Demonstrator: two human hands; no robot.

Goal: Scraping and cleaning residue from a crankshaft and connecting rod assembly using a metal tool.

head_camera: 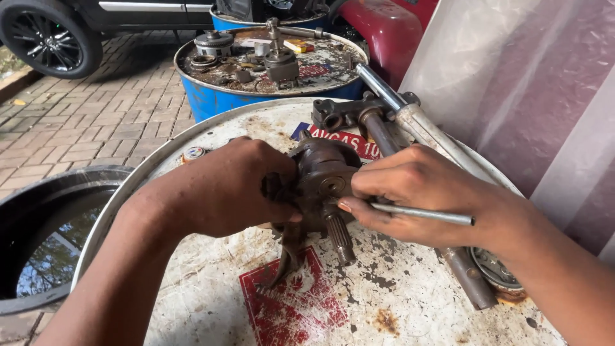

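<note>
— How many hands are in view?
— Two: a left hand (224, 189) and a right hand (416, 192), both from the same person.

— And drums?
— Two: a white, rusty drum top (410, 301) in front and a blue drum (211, 99) behind it.

— What about large metal parts?
— One greasy gear assembly (320, 182), with one splined shaft (338, 237) sticking out of it, one thin metal rod (423, 214) and one long fork tube (410, 122).

— Anything else to count?
— One car wheel (48, 35) and one black tyre (45, 237) on the floor.
</note>
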